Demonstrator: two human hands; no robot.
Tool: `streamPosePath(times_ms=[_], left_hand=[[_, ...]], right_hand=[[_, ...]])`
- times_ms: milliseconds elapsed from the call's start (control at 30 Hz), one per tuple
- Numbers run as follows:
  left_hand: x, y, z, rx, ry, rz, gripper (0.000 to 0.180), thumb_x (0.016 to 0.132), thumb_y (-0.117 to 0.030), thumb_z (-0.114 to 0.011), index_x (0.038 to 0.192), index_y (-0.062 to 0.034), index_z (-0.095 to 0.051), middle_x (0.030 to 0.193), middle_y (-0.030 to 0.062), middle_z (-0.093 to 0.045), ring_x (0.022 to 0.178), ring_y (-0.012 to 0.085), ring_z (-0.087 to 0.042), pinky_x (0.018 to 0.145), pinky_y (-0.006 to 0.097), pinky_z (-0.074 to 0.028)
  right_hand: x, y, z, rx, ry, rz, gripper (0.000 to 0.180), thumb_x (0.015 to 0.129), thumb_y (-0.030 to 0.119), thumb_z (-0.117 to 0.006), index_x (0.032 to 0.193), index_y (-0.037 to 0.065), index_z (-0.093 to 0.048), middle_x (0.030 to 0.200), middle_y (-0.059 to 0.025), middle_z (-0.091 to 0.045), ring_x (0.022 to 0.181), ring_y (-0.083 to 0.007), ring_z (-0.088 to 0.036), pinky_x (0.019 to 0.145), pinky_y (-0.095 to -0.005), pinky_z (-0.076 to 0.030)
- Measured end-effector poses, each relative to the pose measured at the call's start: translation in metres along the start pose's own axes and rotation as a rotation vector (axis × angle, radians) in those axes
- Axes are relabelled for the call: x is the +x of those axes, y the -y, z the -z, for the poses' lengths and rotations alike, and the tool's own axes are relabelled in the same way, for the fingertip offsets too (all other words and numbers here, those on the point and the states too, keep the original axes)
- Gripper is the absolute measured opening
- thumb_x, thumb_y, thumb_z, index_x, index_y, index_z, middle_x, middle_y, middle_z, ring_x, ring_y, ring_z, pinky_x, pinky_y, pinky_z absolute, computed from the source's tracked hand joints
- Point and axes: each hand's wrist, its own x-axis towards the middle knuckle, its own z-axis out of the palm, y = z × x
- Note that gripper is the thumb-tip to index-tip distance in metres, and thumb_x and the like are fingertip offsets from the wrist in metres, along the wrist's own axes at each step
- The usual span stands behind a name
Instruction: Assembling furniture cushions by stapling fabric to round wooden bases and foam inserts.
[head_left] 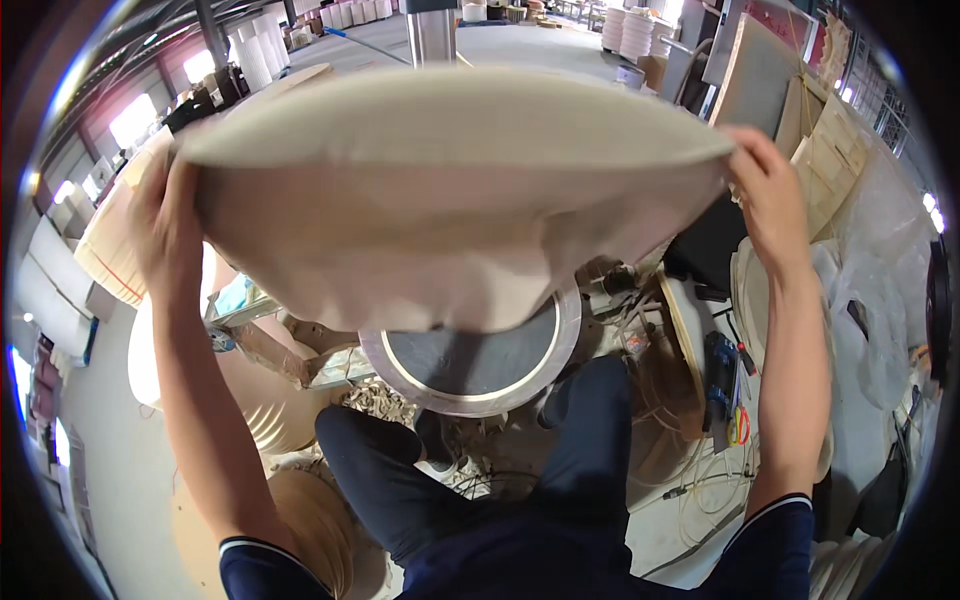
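A large beige sheet of cloth-like material (460,120) is stretched across the view between my hands. Its upper part is pale; the lower part hangs in a darker, pinkish-brown sag with soft folds. My left hand (165,215), blurred by motion, is closed on the sheet's left end. At the right end, my right hand (770,195) pinches the corner between thumb and fingers. Beneath the sheet, in front of my knees, is a round dark disc (470,365) with a white ring and a grey rim; the hanging material hides its far part.
At the right lie a blue-and-black hand tool (717,375) and orange-handled scissors (740,427), near a loose hose (710,480). Transparent plastic sheeting (870,310) hangs beyond. Shavings (378,402) litter the floor by my feet. Large rounded pale pieces (115,265) stand at the left.
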Motion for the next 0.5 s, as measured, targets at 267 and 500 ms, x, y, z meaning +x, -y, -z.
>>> streamPosePath(times_ms=[267,500], left_hand=[[-0.242,0.009,0.053,-0.342,0.781,0.488,0.026,0.079,-0.006,-0.078,0.103,-0.0085,-0.085,0.116,0.0082,-0.075,0.121,0.0291,-0.060,0.106,0.045,-0.047],[-0.371,0.058,0.009,0.105,1.022,0.075,0.040,0.072,-0.008,-0.084,0.111,-0.0197,-0.083,0.124,0.0084,-0.072,0.120,0.0329,-0.062,0.105,0.046,-0.048]], right_hand=[[-0.212,-0.075,-0.017,-0.212,0.412,0.107,0.019,0.089,0.001,-0.072,0.104,0.011,-0.076,0.108,-0.0046,-0.077,0.110,-0.0283,-0.070,0.110,-0.0500,-0.048],[-0.298,-0.156,-0.082,-0.335,0.580,-0.002,0.013,0.093,0.013,-0.073,0.105,0.015,-0.075,0.116,-0.0002,-0.073,0.127,-0.0244,-0.062,0.120,-0.0484,-0.036]])
